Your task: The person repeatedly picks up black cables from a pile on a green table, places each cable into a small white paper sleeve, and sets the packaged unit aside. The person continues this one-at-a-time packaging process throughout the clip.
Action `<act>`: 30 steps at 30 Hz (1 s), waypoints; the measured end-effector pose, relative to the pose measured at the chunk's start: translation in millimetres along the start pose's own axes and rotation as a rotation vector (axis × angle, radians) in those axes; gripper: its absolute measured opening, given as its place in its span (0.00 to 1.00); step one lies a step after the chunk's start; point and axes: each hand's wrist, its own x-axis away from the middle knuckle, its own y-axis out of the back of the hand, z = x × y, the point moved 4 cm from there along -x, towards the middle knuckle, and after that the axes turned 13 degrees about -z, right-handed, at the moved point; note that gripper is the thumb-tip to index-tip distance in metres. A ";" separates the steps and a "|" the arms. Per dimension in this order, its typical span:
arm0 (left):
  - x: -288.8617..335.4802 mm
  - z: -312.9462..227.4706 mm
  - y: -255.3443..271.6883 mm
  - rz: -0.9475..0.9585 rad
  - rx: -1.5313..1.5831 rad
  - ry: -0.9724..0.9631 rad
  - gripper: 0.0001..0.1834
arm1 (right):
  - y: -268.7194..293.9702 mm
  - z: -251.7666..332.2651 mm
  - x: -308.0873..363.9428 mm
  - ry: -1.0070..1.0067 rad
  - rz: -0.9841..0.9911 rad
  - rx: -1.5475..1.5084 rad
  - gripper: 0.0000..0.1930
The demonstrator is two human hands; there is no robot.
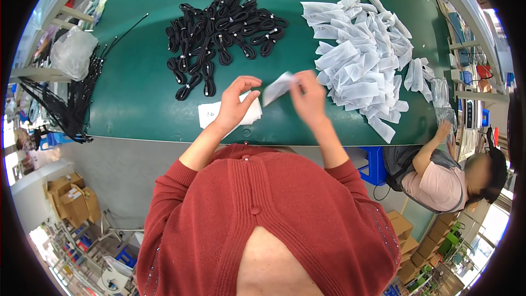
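Note:
My right hand [308, 98] pinches a small white plastic bag [276, 87] above the green table [137, 93]. My left hand [235, 101] hovers beside the bag with curled, parted fingers, holding nothing, just over a short stack of white bags [211, 114] near the table's front edge. A pile of coiled black cables [222, 30] lies beyond my left hand. A big heap of white bags [364, 57] spreads out to the right of my right hand.
Another person [438, 175] sits at the right, one hand at clear bags [442, 101] on the table's right end. Long black cable ties [71, 104] and a clear plastic bag [71, 52] lie at the left. Cardboard boxes [71, 197] stand on the floor at lower left.

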 end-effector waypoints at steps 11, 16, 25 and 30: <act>38.0 65.5 11.4 0.211 -0.684 -0.261 0.12 | -105.4 -64.8 -44.0 0.040 0.225 0.360 0.22; 39.9 71.6 15.6 0.069 -0.689 -0.242 0.12 | -121.2 -76.1 -44.2 -0.004 0.230 0.537 0.21; 50.6 68.3 17.5 0.180 -0.606 -0.371 0.10 | -58.7 -116.5 -1.7 -0.473 0.005 0.170 0.11; 47.0 76.1 15.4 0.076 -0.552 -0.209 0.06 | -33.7 -107.2 53.9 -0.853 -0.051 -0.190 0.10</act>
